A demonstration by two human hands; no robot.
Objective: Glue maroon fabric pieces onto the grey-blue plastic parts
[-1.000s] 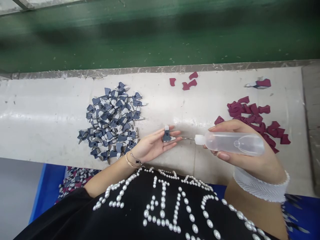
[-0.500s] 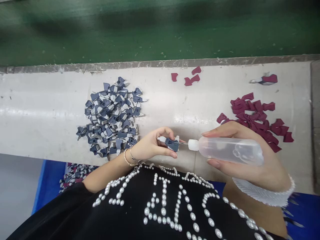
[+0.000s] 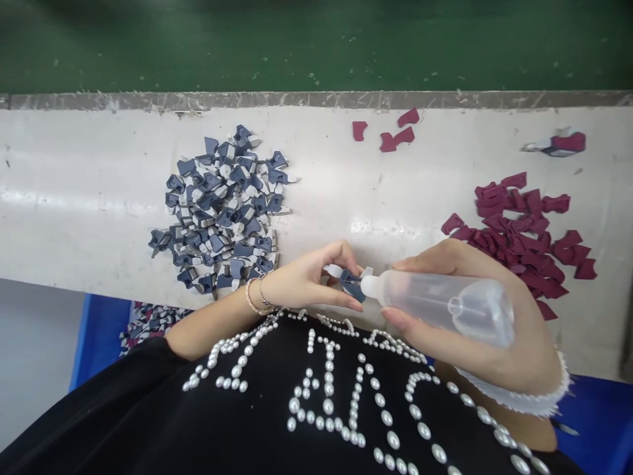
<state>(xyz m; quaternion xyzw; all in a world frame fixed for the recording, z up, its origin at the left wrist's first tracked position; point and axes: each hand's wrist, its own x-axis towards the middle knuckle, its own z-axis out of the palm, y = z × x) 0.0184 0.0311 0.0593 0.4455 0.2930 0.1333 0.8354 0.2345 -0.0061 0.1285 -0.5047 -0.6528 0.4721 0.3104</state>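
Note:
Between the thumb and fingers of my left hand (image 3: 316,277) is a small blue and white part (image 3: 352,285). My right hand (image 3: 475,310) is wrapped round a clear squeeze bottle (image 3: 425,297) lying nearly level, its white cap against the part and its thin tip over the blue face. The bottle holds clear liquid with bubbles in it. A heap of blue and white parts (image 3: 217,211) lies left of my hands. Dark red pieces (image 3: 524,231) are piled to the right, partly behind my right hand.
Several loose red pieces (image 3: 359,130) lie at the back of the white table (image 3: 336,191). One part with red on it (image 3: 564,142) sits at the back right. A blue bin (image 3: 99,330) of mixed parts is below the left front edge; more blue shows at the lower right.
The bottle has moved left, so its cap now meets the blue and white part. The view has shifted slightly, and the piles appear higher in it.

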